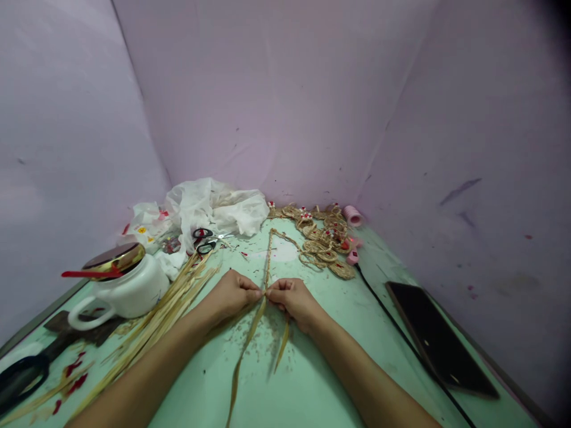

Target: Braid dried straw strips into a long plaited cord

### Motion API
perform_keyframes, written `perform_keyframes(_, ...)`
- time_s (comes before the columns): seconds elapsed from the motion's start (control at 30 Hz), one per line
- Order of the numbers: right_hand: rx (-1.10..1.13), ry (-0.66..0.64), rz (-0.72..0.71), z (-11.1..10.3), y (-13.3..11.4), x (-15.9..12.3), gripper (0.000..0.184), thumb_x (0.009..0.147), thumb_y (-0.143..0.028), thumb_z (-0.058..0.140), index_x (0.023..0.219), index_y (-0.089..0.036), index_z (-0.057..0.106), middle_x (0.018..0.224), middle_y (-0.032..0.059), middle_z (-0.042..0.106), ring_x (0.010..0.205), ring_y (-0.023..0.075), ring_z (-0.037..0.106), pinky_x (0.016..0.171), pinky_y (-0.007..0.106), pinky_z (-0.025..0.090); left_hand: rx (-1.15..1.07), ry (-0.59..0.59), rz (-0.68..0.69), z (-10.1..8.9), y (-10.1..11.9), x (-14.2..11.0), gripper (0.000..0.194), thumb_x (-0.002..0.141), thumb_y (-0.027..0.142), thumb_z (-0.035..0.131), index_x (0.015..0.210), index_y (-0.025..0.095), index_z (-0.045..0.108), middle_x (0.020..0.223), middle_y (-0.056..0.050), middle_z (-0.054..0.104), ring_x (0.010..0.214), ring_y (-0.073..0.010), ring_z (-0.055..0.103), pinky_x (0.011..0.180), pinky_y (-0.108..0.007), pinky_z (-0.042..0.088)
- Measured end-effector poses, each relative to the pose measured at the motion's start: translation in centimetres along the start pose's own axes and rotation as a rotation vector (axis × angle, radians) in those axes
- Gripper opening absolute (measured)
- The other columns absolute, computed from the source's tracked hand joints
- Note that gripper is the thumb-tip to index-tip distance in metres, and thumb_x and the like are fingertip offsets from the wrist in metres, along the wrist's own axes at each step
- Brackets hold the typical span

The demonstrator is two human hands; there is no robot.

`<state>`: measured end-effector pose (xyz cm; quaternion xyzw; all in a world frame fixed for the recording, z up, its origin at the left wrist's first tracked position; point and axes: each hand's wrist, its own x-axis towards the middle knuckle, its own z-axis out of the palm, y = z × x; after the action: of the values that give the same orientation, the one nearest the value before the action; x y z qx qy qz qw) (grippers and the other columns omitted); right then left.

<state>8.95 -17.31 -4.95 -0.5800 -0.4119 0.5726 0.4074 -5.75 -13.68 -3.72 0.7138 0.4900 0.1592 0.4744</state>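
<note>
My left hand (238, 293) and my right hand (292, 300) meet at the middle of the table, both pinched on a thin straw braid (268, 260). From my fingertips the braid runs away from me, then bends right toward a heap of coiled straw pieces (325, 252). Loose flat strands (244, 351) hang from the pinch toward me, and a shorter strand (282, 345) trails below my right hand. Beside my left forearm lies a bundle of dry straw strips (160, 315).
At left stand a white mug (143, 285) with a gold-rimmed lid (120, 260) and dark-handled scissors (27, 374). Smaller scissors (206, 241) lie by white plastic bags (214, 205). On the right are a black phone-like slab (441, 339), a black cable (392, 324) and a pink roll (353, 216).
</note>
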Motion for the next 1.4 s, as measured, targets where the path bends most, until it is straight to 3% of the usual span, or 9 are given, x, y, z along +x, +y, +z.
perform_keyframes(0.2, 0.000, -0.003, -0.011, 0.0, 0.2, 0.1, 0.010, 0.060, -0.015, 0.054, 0.052, -0.014, 0.050, 0.036, -0.0072, 0.039, 0.033, 0.0030, 0.026, 0.038, 0.020, 0.018, 0.004, -0.002, -0.031, 0.3, -0.8, 0.4, 0.023, 0.058, 0.032, 0.051, 0.051, 0.012, 0.058, 0.041, 0.005, 0.029, 0.043, -0.0054, 0.020, 0.042, -0.021, 0.016)
perform_keyframes(0.33, -0.015, 0.004, -0.026, 0.1, 0.3, 0.2, 0.009, 0.059, -0.014, 0.054, 0.051, -0.014, 0.049, 0.035, -0.0072, 0.038, 0.033, 0.0029, 0.026, 0.039, 0.020, 0.018, -0.011, 0.019, -0.053, 0.5, 0.3, 0.3, 0.013, 0.054, 0.022, 0.049, 0.048, 0.012, 0.055, 0.039, 0.006, 0.030, 0.040, -0.0048, 0.022, 0.040, -0.020, 0.015)
perform_keyframes(0.5, -0.045, -0.012, -0.058, 0.0, 0.6, 0.5, 0.006, 0.058, -0.013, 0.053, 0.052, -0.013, 0.051, 0.041, -0.0047, 0.046, 0.034, 0.0028, 0.029, 0.038, 0.019, 0.018, -0.095, 0.051, -0.205, 0.8, 1.4, 0.6, 0.005, 0.049, 0.015, 0.047, 0.044, 0.014, 0.047, 0.033, 0.007, 0.028, 0.034, -0.0045, 0.023, 0.036, -0.020, 0.014)
perform_keyframes(0.67, -0.043, -0.007, -0.043, 0.0, 0.8, 0.6, 0.003, 0.058, -0.015, 0.052, 0.055, -0.014, 0.051, 0.044, -0.0036, 0.051, 0.034, 0.0033, 0.031, 0.037, 0.019, 0.018, -0.173, -0.066, -0.329, 0.7, 1.6, 0.6, 0.009, 0.051, 0.019, 0.048, 0.048, 0.012, 0.053, 0.032, 0.003, 0.039, 0.029, -0.0064, 0.030, 0.032, -0.019, 0.018)
perform_keyframes(0.83, -0.038, -0.013, -0.020, -0.1, 0.9, 0.6, 0.003, 0.058, -0.016, 0.052, 0.056, -0.014, 0.052, 0.043, -0.0045, 0.049, 0.033, 0.0038, 0.033, 0.035, 0.019, 0.018, -0.299, -0.128, -0.318, 0.6, 2.0, 0.4, 0.010, 0.049, 0.018, 0.050, 0.048, 0.010, 0.055, 0.038, -0.001, 0.048, 0.033, -0.0086, 0.042, 0.034, -0.019, 0.031)
perform_keyframes(0.97, 0.008, -0.013, -0.045, -0.1, 0.8, 0.7, 0.004, 0.058, -0.014, 0.053, 0.054, -0.014, 0.051, 0.042, -0.0050, 0.048, 0.034, 0.0029, 0.030, 0.037, 0.019, 0.019, -0.260, -0.118, -0.442, 0.3, 1.6, 1.2, 0.015, 0.051, 0.022, 0.054, 0.043, 0.012, 0.048, 0.031, 0.002, 0.038, 0.026, -0.0042, 0.029, 0.028, -0.016, 0.015)
perform_keyframes(1.1, 0.023, -0.011, -0.100, 0.1, 0.9, 0.9, 0.005, 0.056, -0.012, 0.053, 0.053, -0.014, 0.050, 0.042, -0.0050, 0.048, 0.037, 0.0034, 0.032, 0.039, 0.018, 0.021, -0.306, -0.209, -0.583, -0.3, 0.9, 2.2, 0.024, 0.054, 0.028, 0.054, 0.040, 0.015, 0.040, 0.028, 0.004, 0.030, 0.025, -0.0023, 0.019, 0.029, -0.016, 0.005)
perform_keyframes(1.23, 0.015, -0.004, -0.118, 0.1, 0.9, 0.9, 0.004, 0.056, -0.011, 0.052, 0.054, -0.014, 0.050, 0.043, -0.0046, 0.050, 0.037, 0.0032, 0.033, 0.039, 0.018, 0.022, -0.325, -0.261, -0.592, -0.4, 0.8, 2.3, 0.021, 0.054, 0.027, 0.053, 0.041, 0.014, 0.042, 0.028, 0.003, 0.031, 0.026, -0.0025, 0.020, 0.030, -0.016, 0.005)
perform_keyframes(1.4, 0.015, -0.016, -0.034, -0.1, 0.9, 0.6, 0.004, 0.057, -0.014, 0.051, 0.056, -0.016, 0.048, 0.036, -0.0073, 0.041, 0.031, 0.0040, 0.031, 0.034, 0.018, 0.017, -0.199, -0.175, -0.443, 0.3, 1.3, 1.5, 0.016, 0.053, 0.026, 0.053, 0.044, 0.014, 0.048, 0.031, 0.003, 0.036, 0.027, -0.0044, 0.024, 0.031, -0.018, 0.011)
